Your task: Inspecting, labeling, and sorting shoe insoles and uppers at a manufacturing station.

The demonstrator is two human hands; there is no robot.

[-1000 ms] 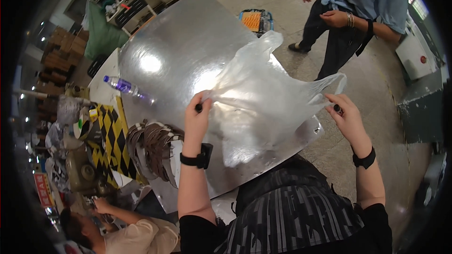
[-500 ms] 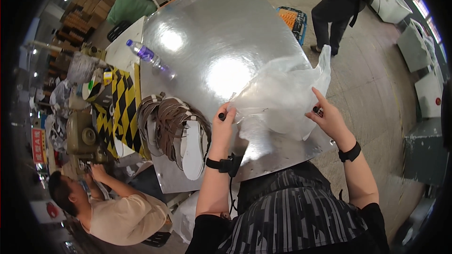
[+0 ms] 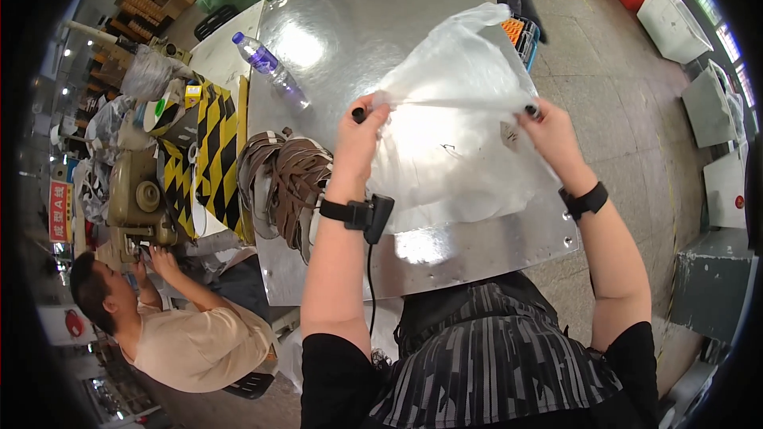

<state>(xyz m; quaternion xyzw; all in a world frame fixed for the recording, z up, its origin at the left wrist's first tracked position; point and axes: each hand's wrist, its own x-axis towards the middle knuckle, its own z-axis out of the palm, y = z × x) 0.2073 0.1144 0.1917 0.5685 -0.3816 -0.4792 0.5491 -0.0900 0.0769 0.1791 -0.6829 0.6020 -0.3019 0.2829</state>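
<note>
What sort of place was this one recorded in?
Most likely a small factory or workshop floor. A metal-topped table holds a pile of brown straps, a co-worker sits at a machine beside it, and both hands hold a clear plastic bag.

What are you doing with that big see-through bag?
A person holds a clear plastic bag up over a shiny metal table, the left hand pinching one top corner and the right hand the other, so it is stretched between them. A pile of brown straps and a plastic water bottle lie on the table. Another person works at a machine to the left.
</note>
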